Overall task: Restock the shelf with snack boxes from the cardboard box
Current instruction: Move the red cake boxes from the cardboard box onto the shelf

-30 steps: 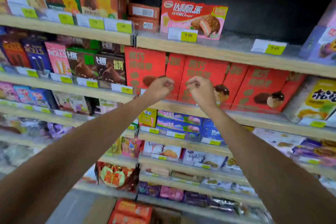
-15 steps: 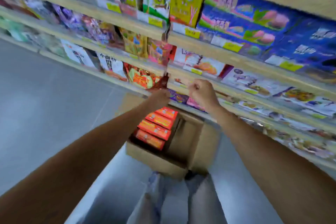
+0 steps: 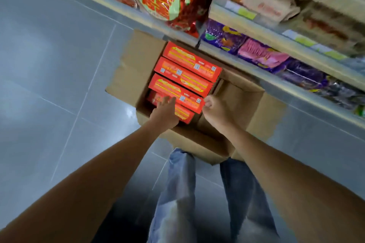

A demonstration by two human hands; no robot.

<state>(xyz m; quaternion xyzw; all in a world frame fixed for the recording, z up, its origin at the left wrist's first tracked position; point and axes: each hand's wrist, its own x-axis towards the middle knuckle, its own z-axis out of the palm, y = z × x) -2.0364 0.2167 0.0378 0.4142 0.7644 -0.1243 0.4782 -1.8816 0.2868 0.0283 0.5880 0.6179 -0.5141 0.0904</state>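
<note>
The open cardboard box point(image 3: 128, 73) sat on the tiled floor point(image 3: 59, 65), four red snack boxes point(image 3: 183, 77) packed side by side in its left half. The left grip point(image 3: 165, 112) hovered spread over the nearest two. The right grip point(image 3: 216, 110) was curled at the third box's right end; whether it pinched the box could not be told. The shelf point(image 3: 308, 94) ran just beyond.

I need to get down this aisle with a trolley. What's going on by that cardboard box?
A person is bending over an open cardboard box on the floor beside the shelf. Four red snack boxes stand on edge inside it. The left hand, fingers stretched out, reaches onto the two nearest ones. The right hand, fingers curled, is at the end of the second nearest; whether it grips is unclear. None is lifted out yet.
</note>
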